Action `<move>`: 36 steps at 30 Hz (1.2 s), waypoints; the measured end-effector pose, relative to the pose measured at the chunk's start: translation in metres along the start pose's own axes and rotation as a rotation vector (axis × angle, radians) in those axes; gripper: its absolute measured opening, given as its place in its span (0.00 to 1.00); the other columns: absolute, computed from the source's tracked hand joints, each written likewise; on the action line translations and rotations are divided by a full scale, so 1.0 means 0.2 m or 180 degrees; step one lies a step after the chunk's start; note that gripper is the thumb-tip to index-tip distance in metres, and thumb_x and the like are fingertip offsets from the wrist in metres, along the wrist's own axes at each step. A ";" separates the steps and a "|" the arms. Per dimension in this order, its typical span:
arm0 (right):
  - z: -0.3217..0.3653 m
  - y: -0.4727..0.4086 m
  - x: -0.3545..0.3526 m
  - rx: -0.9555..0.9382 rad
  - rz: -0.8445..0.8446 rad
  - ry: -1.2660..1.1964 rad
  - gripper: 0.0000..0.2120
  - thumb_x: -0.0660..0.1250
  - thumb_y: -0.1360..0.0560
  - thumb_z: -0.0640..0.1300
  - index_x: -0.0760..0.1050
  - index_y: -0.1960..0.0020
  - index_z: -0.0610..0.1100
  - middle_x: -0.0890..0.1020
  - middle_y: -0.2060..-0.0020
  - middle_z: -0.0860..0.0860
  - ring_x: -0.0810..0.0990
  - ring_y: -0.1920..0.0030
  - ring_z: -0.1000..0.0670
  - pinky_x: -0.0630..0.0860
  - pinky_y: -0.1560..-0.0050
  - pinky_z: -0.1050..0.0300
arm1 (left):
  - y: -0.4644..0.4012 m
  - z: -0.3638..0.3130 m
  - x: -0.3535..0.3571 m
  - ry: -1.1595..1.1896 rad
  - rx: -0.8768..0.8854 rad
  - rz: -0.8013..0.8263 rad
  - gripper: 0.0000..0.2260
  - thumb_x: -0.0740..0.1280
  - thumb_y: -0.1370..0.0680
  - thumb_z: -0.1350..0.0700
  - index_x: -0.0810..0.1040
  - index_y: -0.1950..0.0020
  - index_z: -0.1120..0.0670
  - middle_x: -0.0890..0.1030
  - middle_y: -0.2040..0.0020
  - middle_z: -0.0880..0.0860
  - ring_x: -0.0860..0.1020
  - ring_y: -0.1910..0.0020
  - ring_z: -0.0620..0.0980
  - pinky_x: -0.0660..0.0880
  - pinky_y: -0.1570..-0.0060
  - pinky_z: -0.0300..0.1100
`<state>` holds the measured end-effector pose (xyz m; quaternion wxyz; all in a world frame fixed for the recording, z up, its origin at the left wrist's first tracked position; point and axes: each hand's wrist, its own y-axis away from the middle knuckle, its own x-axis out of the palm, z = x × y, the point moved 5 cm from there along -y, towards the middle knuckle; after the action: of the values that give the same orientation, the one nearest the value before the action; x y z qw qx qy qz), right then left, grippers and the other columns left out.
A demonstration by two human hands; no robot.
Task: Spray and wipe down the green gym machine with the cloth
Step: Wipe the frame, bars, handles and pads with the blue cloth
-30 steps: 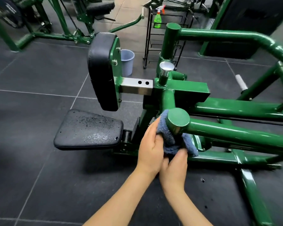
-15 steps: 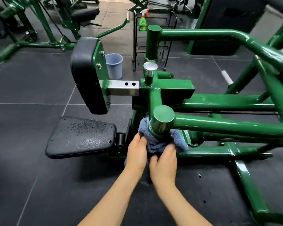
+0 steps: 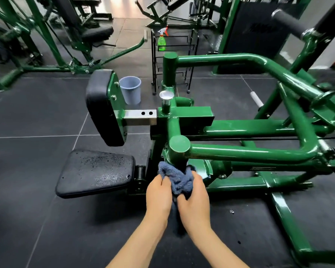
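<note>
1. Cloth point(image 3: 180, 180): blue-grey, plush, bunched; wrapped round the lower part of the green machine's point(image 3: 240, 151) vertical post, just right of the seat pad point(image 3: 95, 171).
2. Left hand point(image 3: 159, 196): fingers curled, clutching the cloth's left side.
3. Right hand point(image 3: 195, 198): fingers closed on the cloth's right side.
4. Machine paint glossy green; seat pad black, speckled with droplets.
5. Green spray bottle point(image 3: 161, 40) on the black rack point(image 3: 193, 55) at the rear.

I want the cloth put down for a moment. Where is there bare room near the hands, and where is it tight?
Both hands, left hand and right hand, grip the blue cloth at the green post. Free: the black seat pad, speckled with droplets, and bare floor left of the arms. Crowded: right of the post, among the green frame tubes.
</note>
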<state>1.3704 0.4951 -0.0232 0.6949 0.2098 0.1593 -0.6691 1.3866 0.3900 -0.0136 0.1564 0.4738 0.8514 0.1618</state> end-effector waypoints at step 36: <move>0.31 0.01 -0.32 -0.1020 0.0486 0.1385 0.22 0.58 0.29 0.41 0.72 0.35 0.45 0.80 0.42 0.49 0.79 0.42 0.46 0.75 0.44 0.55 | 0.28 -0.19 0.00 0.0122 -0.0507 -0.0450 0.06 0.61 0.19 0.59 0.75 0.54 0.57 0.80 0.52 0.57 0.77 0.54 0.57 0.69 0.57 0.42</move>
<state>1.3655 0.5194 0.0635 0.7171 0.2473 0.3923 -0.5203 1.4126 0.4126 0.0443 0.1883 0.3955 0.8699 0.2265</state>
